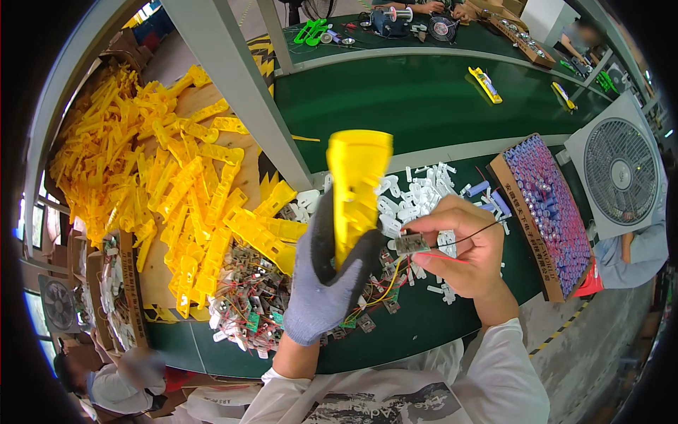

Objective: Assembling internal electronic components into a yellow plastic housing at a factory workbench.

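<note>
My left hand [321, 283], in a grey and black glove, is closed round a yellow plastic housing [359, 180] held upright above the table. To its right my bare right hand [462, 244] pinches a small circuit board [412, 244] between thumb and fingers. A red and a black wire run from that board across the fingers. Below and left of the glove lies a heap of circuit boards with wires [258, 297]. Behind the right hand spreads a pile of small white plastic parts [417, 198].
Many yellow housings [201, 205] are heaped at the left. At the right stand a carton of purple battery cells [544, 205] and a box fan [621, 173]. A grey post [240, 85] rises beside the green conveyor [395, 95], which carries two yellow housings [485, 85]. Other people sit nearby.
</note>
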Demonstrator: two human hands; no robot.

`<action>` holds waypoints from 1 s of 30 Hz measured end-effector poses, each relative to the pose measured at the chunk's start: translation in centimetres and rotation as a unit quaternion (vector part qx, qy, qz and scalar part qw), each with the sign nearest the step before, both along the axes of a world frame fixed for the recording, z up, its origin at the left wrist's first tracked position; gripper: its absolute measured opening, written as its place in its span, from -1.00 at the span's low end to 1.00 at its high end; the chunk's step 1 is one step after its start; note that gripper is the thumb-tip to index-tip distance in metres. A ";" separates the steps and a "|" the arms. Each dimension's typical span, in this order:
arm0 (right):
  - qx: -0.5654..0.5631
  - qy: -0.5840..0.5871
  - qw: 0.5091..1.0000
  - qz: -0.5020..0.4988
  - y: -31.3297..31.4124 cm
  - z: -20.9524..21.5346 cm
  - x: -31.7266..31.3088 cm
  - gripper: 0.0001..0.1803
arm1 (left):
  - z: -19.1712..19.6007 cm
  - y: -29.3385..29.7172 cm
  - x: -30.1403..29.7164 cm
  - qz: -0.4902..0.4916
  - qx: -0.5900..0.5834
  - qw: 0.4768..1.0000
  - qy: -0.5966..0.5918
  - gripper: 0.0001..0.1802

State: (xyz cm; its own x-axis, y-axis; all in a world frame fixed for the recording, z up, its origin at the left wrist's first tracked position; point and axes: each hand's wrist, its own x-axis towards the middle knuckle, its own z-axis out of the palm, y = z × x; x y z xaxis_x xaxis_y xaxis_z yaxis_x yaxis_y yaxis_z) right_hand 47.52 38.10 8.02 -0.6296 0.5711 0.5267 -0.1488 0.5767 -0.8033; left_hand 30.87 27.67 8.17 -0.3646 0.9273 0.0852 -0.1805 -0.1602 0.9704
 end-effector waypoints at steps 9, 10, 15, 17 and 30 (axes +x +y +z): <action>0.046 0.062 0.995 -0.069 -0.5 -0.4 -0.3 -0.71 | -2.6 -0.1 0.8 -0.069 0.047 0.987 0.139 -0.56; 0.046 0.061 0.995 -0.069 -0.2 -0.6 -0.2 -0.71 | -3.6 -0.2 0.3 -0.060 0.098 0.954 0.276 -0.56; 0.120 0.055 0.987 -0.092 -0.9 -0.2 -0.5 -0.71 | -3.8 -0.8 -0.1 -0.007 0.147 0.857 0.494 -0.53; 0.106 0.072 0.987 -0.098 -1.2 -0.7 -0.2 -0.71 | -4.0 -0.7 0.1 -0.034 0.075 0.930 0.359 -0.53; 0.107 0.044 0.987 -0.108 -0.4 -0.3 0.0 -0.76 | -1.7 0.7 1.2 -0.088 0.068 0.985 0.134 -0.56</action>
